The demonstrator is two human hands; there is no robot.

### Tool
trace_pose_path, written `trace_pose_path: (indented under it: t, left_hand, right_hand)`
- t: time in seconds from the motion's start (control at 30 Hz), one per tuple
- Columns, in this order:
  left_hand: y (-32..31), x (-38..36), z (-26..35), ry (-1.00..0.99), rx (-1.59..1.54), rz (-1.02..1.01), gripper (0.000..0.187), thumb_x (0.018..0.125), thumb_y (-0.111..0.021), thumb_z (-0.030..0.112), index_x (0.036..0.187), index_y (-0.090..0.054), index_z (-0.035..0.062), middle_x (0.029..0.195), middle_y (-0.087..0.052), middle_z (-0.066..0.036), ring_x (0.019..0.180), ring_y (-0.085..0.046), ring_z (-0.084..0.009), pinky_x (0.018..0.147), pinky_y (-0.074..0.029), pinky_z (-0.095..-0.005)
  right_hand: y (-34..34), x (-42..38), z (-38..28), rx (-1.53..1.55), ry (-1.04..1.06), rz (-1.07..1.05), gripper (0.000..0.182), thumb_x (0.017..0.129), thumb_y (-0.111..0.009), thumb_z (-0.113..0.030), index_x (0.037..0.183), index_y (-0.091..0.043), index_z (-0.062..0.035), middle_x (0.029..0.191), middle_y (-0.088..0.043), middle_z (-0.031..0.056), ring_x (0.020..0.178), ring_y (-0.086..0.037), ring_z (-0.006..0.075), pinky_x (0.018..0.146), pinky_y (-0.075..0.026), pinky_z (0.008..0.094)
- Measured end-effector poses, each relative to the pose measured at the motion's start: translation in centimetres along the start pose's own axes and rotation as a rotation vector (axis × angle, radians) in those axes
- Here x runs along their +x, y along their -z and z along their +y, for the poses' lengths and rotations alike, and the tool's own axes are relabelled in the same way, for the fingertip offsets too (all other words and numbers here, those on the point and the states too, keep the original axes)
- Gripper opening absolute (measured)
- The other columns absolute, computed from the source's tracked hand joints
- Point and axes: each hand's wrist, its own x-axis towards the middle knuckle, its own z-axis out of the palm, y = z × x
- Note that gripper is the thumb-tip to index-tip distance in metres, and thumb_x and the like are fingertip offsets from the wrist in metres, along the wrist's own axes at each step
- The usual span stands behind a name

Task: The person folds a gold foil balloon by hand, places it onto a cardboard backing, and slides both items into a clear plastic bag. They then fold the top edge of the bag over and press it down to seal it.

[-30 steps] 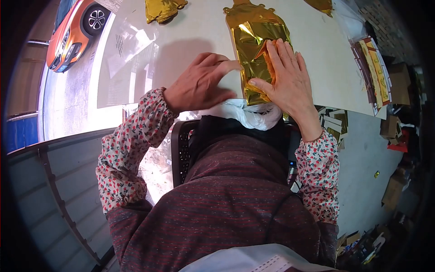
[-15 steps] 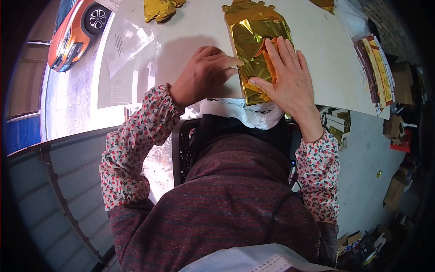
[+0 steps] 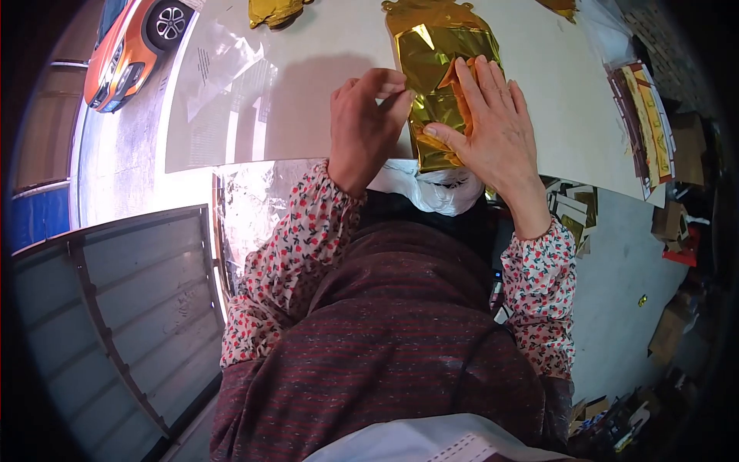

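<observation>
Foil [image 3: 433, 61], upper centre of frame. Right hand [image 3: 493, 131]: fingers extended, laid flat on foil. Left hand [image 3: 363, 119]: curled, fingertips at foil's left edge; grip unclear.

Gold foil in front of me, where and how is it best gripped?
Probably pinch the foil by its left edge, coming from the left. It lies roughly flat on the table, that edge is straight and mostly bare, and the right hand is spread over the right part.
</observation>
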Motion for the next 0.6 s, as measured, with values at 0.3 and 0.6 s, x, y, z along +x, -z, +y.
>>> trace_pose_path:
  t: [0.3,0.6]
  left_hand:
    - [0.2,1.6,0.3,0.199,-0.164,-0.025,0.020,0.081,-0.075,0.012,0.093,-0.065,-0.0014,0.078,-0.071,-0.011,0.071,-0.069,-0.0184,0.068,-0.053,-0.0290]
    - [1.0,1.8,0.2,0.258,-0.258,-0.058,0.025,0.082,-0.076,0.011,0.099,-0.062,-0.0006,0.085,-0.071,-0.009,0.076,-0.067,-0.0146,0.070,-0.052,-0.0268]
  right_hand:
    - [0.1,0.2,-0.3,0.011,0.016,0.039,0.086,0.086,-0.059,-0.064,0.148,-0.040,-0.0079,0.148,-0.042,0.0189,0.141,-0.034,0.0299,0.116,-0.025,0.0455]
    - [0.3,0.3,-0.6,0.025,0.027,0.062,0.086,0.085,-0.060,-0.063,0.147,-0.041,-0.0060,0.147,-0.043,0.0195,0.141,-0.035,0.0302,0.115,-0.026,0.0452]
